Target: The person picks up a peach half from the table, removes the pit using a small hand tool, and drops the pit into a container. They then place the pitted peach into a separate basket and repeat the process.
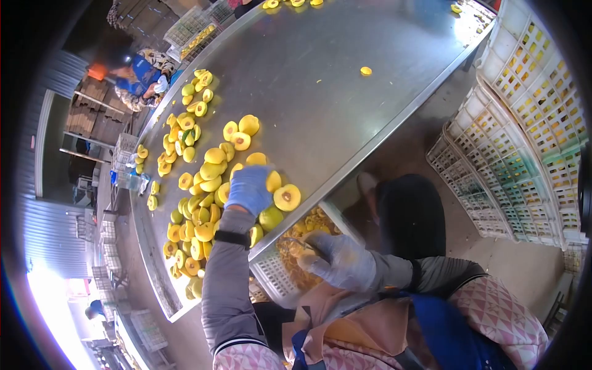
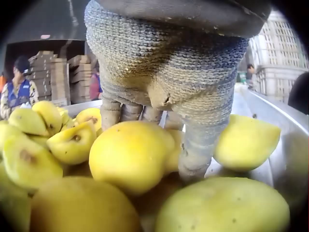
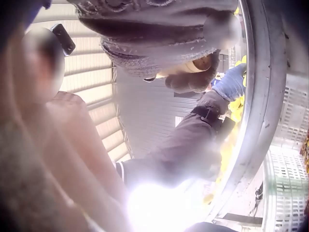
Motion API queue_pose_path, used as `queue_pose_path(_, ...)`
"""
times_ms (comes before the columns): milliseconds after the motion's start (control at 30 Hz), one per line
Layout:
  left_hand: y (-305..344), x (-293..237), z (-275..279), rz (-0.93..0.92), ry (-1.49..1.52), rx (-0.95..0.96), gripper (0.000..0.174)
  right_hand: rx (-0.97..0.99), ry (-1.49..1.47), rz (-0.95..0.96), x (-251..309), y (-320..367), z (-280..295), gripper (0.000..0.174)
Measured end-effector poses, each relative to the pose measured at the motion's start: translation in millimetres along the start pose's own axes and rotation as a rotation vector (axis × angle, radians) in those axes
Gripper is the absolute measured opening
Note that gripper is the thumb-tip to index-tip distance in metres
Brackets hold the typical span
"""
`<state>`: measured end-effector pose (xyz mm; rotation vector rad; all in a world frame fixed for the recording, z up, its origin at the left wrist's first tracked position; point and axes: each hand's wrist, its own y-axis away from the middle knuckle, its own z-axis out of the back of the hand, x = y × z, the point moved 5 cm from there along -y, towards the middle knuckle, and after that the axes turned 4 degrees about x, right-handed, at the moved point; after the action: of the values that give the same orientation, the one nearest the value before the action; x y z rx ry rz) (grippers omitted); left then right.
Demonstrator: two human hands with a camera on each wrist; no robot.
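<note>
Yellow peach halves [image 1: 209, 169] lie heaped along the metal table [image 1: 308, 92], some with cut faces and brown pit hollows showing. My left hand [image 1: 249, 188], in a blue knit glove, reaches down into the near side of the heap. In the left wrist view its thumb and fingers straddle a yellow peach half [image 2: 174, 151], partly hidden behind a rounder peach [image 2: 130, 157]. My right hand [image 1: 345, 259], in a pale glove, is below the table edge, above a crate [image 1: 277, 277] of peach scraps. It grips a tool by its pale handle [image 3: 186, 68]; the working end is unclear.
The table's raised metal rim [image 1: 364, 154] runs between my body and the fruit. Tall stacked plastic crates [image 1: 487, 160] with yellow fruit stand at right. Another person [image 1: 145, 80] in a blue apron works across the table. A lone peach half [image 1: 365, 71] lies farther up.
</note>
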<state>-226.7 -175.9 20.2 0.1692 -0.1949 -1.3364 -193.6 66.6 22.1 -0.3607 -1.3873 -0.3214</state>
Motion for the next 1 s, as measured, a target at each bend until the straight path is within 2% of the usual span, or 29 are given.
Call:
queue_pose_path(33, 19.8, 10.1, 0.9, 0.082, 0.104, -0.130, 0.065, -0.009, 0.067, -0.011, 1.4, 4.0, -3.5, 0.042)
queue_pose_path(67, 40.4, 26.9, -7.5, 0.013, 0.524, -0.424, 0.070, 0.018, 0.044, -0.025, 0.1, 4.9, -7.0, 0.042)
queue_pose_path(100, 56.9, 36.8, -12.2, 0.030, 0.951, -0.453, 0.072, 0.007, -0.013, 0.014, 0.3, 4.0, -6.9, 0.044)
queue_pose_path(167, 96.5, 15.1, -1.9, 0.035, 1.725, -0.429, 0.078, 0.021, -0.087, 0.060, 1.0, 0.4, -10.4, 0.045)
queue_pose_path(200, 109.5, 7.3, -9.3, -0.057, 1.918, -0.415, 0.080, 0.043, -0.095, -0.003, -1.8, -0.8, -13.2, 0.043)
queue_pose_path(233, 124.0, 0.4, -19.4, -0.041, 1.978, -0.452, 0.081, 0.063, -0.101, -0.071, -5.9, -0.7, -16.7, 0.041)
queue_pose_path(300, 144.9, -20.3, -28.3, -0.051, 2.078, -0.477, 0.083, 0.059, -0.058, -0.059, -10.8, -1.5, -23.2, 0.041)
queue_pose_path(367, 156.9, -42.2, -31.7, 0.001, 2.117, -0.490, 0.085, 0.112, 0.072, 0.036, 1.4, -3.8, -23.2, 0.040)
queue_pose_path(400, 164.0, -46.2, -38.8, 0.053, 2.163, -0.517, 0.084, 0.068, 0.124, 0.095, 1.6, -3.2, -26.3, 0.039)
queue_pose_path(433, 170.1, -50.1, -45.3, 0.106, 2.205, -0.548, 0.084, 0.079, 0.121, 0.086, 2.0, -2.6, -27.8, 0.039)
queue_pose_path(467, 176.6, -52.4, -52.3, 0.248, 2.123, -0.650, 0.077, 0.104, 0.144, 0.086, 5.4, -2.9, -28.3, 0.039)
queue_pose_path(567, 183.1, -68.1, -47.8, 0.305, 2.095, -0.761, 0.075, 0.113, 0.160, 0.075, -0.9, -2.6, -35.9, 0.038)
queue_pose_path(600, 183.7, -68.1, -46.6, 0.220, 2.052, -0.734, 0.074, 0.078, 0.163, 0.092, -2.1, -2.6, -37.5, 0.037)
queue_pose_path(700, 184.3, -74.1, -44.3, 0.260, 1.948, -0.783, 0.076, 0.053, 0.186, 0.068, 4.8, -1.8, -37.9, 0.038)
queue_pose_path(767, 185.5, -74.4, -49.3, 0.307, 1.985, -0.767, 0.077, 0.057, 0.209, 0.031, 2.9, -4.9, -37.4, 0.038)
queue_pose_path(833, 190.3, -72.7, -54.0, 0.363, 2.020, -0.749, 0.077, -0.064, 0.157, 0.174, -0.6, -8.9, -33.2, 0.043)
queue_pose_path(900, 190.9, -74.8, -55.1, 0.346, 2.041, -0.534, 0.074, -0.092, 0.179, 0.190, -3.6, -10.2, -35.3, 0.044)
queue_pose_path(1000, 195.7, -84.4, -38.0, 0.329, 1.892, -0.463, 0.075, -0.099, 0.227, 0.177, -3.0, -8.3, -35.9, 0.043)
